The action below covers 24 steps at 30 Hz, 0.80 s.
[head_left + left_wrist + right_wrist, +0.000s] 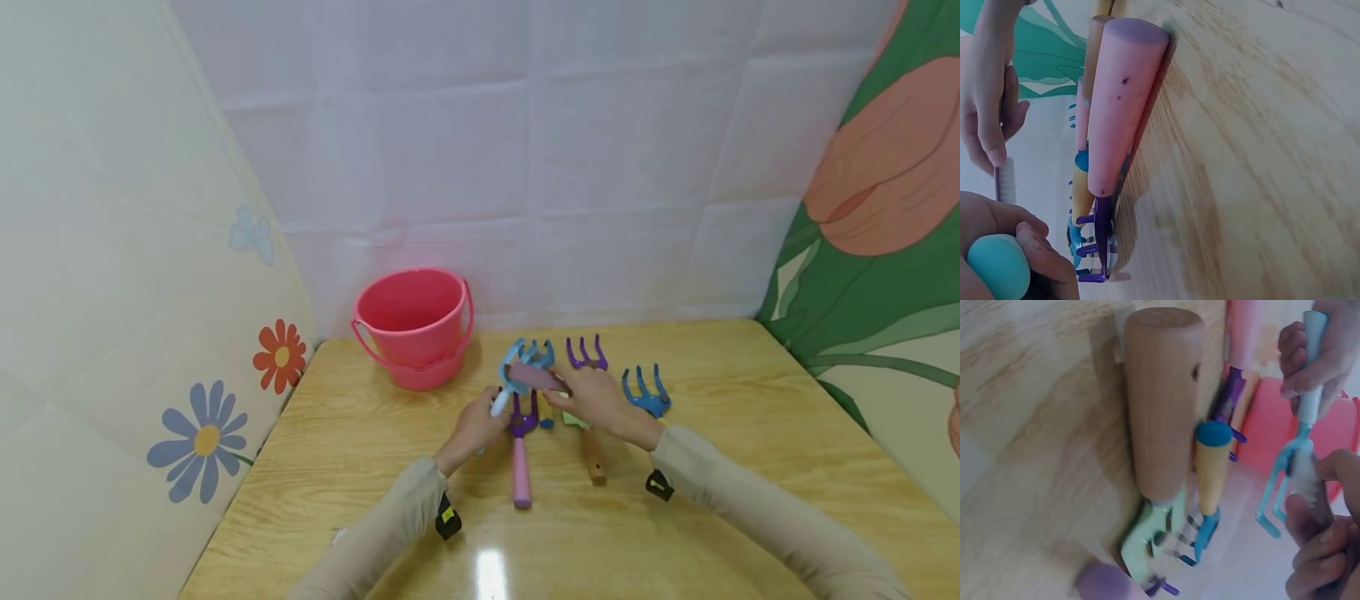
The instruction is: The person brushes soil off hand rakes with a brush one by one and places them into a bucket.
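Note:
My left hand (480,425) grips the handle of a light blue hand rake (1312,403) and holds it tines up above the table. In my right hand (600,400) is a brush (536,377) with a mauve back and pale bristles (1007,181). The brush lies across the rake's head, its bristles at the tines. Below the hands are a purple rake with a pink handle (521,475), a green-headed tool with a wooden handle (1163,406) and a blue rake with a yellow handle (1211,469).
A pink bucket (420,367) with its handle down stands at the back left. Behind the right hand lies a second purple rake (588,358), and a blue rake (651,402) is to its right. White cloth (600,167) hangs along the table's back edge.

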Available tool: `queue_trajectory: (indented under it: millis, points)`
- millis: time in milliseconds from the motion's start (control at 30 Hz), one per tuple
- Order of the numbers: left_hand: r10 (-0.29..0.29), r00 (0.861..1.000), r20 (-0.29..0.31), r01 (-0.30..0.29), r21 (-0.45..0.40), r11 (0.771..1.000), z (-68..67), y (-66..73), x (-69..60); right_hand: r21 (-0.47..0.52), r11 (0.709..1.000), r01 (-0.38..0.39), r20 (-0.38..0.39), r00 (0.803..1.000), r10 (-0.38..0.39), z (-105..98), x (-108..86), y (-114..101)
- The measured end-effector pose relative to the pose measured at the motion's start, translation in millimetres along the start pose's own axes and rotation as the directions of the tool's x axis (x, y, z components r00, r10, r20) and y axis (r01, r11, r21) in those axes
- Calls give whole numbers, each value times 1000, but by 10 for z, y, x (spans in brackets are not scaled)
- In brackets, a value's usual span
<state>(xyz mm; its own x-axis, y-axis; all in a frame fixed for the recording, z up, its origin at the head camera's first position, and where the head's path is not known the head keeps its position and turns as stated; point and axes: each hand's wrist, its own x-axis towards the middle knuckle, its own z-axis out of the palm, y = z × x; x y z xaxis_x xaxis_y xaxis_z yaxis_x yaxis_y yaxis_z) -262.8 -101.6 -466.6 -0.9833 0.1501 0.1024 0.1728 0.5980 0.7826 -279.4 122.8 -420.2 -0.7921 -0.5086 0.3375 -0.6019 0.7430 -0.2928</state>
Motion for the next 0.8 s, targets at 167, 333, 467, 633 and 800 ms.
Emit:
queue_trajectory:
  millis: [167, 333, 467, 633, 800]
  points:
    - [-19, 1000, -16, 19, 7, 1000, -29, 19, -16, -60, 998, -24, -81, 997, 19, -38, 10, 15]
    - [27, 1000, -14, -26, 26, 999, -32, 33, -18, -23, 1000, -11, -53, 999, 10, 7, 65, 12]
    - [30, 999, -14, -30, 14, 999, -24, 9, -33, 7, 1000, -15, -2, 1000, 15, 20, 19, 14]
    - [5, 999, -31, -4, 22, 1000, -20, -28, -43, 19, 999, -32, -60, 998, 34, 14, 3, 17]
    - [47, 999, -23, -46, 41, 998, -19, -16, -34, 26, 999, -32, -29, 999, 33, 39, 62, 22]
